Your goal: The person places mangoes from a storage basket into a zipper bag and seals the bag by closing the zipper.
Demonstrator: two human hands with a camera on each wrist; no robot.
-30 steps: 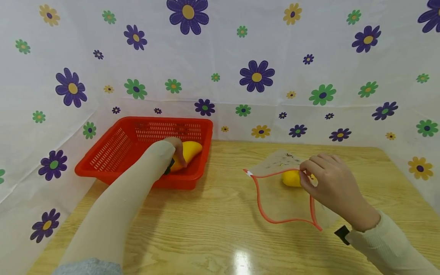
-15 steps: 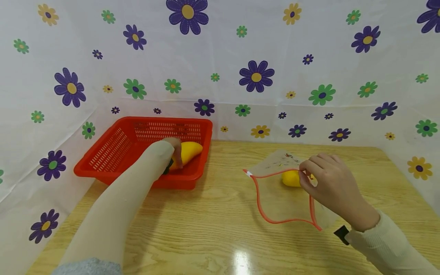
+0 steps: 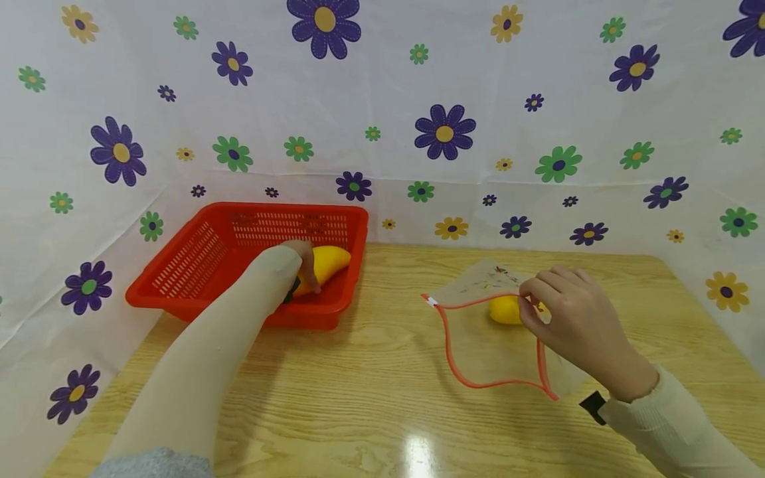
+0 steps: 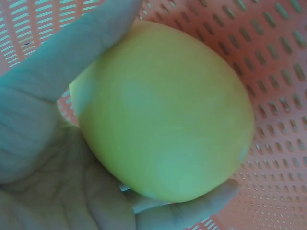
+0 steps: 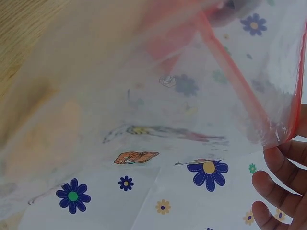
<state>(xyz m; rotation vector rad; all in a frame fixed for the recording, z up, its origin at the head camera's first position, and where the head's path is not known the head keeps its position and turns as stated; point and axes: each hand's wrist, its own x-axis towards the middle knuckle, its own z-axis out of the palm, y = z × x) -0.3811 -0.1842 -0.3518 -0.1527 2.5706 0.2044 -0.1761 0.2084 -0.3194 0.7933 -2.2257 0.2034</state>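
Inside the red basket, my left hand (image 3: 306,262) grips a yellow mango (image 3: 332,261), thumb on one side and fingers on the other. The left wrist view shows the rounded end of this mango (image 4: 163,115) between thumb and fingers. On the right, my right hand (image 3: 576,325) pinches the upper edge of a clear zip bag (image 3: 449,345) with red zip edging. The bag's mouth gapes toward me. A yellow rounded fruit (image 3: 504,310) shows in the bag, partly hidden by the right fingers. Printed drawings mark the bag's film (image 5: 136,157).
The red slotted basket (image 3: 311,318) stands at the back left of the wooden table (image 3: 370,398). A white slider (image 3: 431,301) sits at the left corner of the bag's zip. Behind the table hangs a white flowered cloth (image 3: 382,86).
My left fingers have shifted slightly on the mango in the basket. The right hand and the bag stay as they were.
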